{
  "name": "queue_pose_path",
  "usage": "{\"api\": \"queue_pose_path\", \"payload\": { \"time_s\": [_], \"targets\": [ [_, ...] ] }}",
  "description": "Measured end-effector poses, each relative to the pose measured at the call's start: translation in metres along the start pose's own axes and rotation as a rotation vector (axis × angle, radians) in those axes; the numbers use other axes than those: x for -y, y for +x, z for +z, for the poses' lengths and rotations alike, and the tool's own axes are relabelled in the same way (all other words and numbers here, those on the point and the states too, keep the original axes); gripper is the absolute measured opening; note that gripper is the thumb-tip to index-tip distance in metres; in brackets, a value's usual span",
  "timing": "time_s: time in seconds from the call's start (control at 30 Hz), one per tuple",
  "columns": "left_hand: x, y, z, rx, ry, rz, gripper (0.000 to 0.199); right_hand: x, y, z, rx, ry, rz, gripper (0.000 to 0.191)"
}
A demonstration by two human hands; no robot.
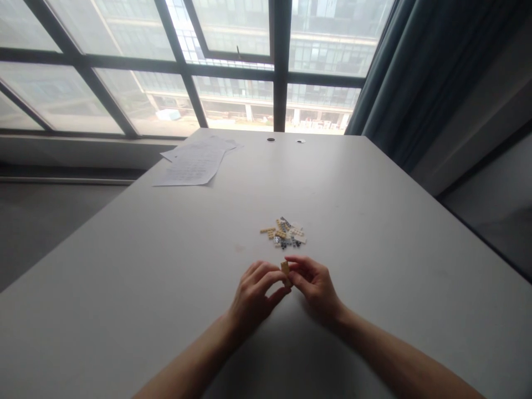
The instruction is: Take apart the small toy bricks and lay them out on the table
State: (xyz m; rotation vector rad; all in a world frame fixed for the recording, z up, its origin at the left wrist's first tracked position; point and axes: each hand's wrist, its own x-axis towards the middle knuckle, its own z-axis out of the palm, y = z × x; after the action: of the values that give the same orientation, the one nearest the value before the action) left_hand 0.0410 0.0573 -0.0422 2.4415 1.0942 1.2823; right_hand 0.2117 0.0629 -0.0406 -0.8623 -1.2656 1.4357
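Note:
Between my two hands is a small tan building-brick piece [285, 268], held upright just above the table. My left hand [260, 288] pinches it from the left with thumb and forefinger. From the right, the fingertips of my right hand [313, 281] close on the same piece. My fingers cover part of it, so I cannot tell whether it is one brick or several joined. Just beyond my hands lies a loose pile of building bricks [280, 234] in tan, white, grey and dark grey.
The white table [366, 221] reaches to the window [236, 100]. Printed paper sheets [193, 163] lie at its far left. Two round holes, one a cable hole [271, 139], sit near the far edge. A dark blue curtain [399, 83] hangs at the right.

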Motion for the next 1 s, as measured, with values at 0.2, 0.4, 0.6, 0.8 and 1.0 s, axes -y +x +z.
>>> {"api": "queue_pose_path", "payload": {
  "time_s": [0.2, 0.4, 0.6, 0.8, 1.0],
  "targets": [
    [0.0001, 0.0002, -0.0003, -0.084, 0.052, -0.04, 0.037, -0.0017, 0.0006, -0.001, -0.028, -0.017, 0.013, 0.03],
    [0.0007, 0.0026, -0.0007, -0.046, 0.035, -0.005, 0.039, -0.0013, 0.0002, -0.0024, -0.017, -0.033, 0.011, 0.029],
    [0.0002, 0.0034, -0.0011, -0.071, 0.007, 0.006, 0.04, 0.0026, -0.0002, -0.0002, -0.007, -0.035, -0.001, 0.027],
    [0.0006, 0.004, -0.0006, -0.085, 0.001, 0.03, 0.037, 0.0038, -0.0016, 0.0013, 0.115, 0.044, 0.023, 0.033],
    [0.0022, 0.0032, -0.0022, -0.084, -0.012, 0.046, 0.044, 0.0033, -0.0031, 0.0021, 0.118, 0.067, 0.039, 0.039]
  ]
}}
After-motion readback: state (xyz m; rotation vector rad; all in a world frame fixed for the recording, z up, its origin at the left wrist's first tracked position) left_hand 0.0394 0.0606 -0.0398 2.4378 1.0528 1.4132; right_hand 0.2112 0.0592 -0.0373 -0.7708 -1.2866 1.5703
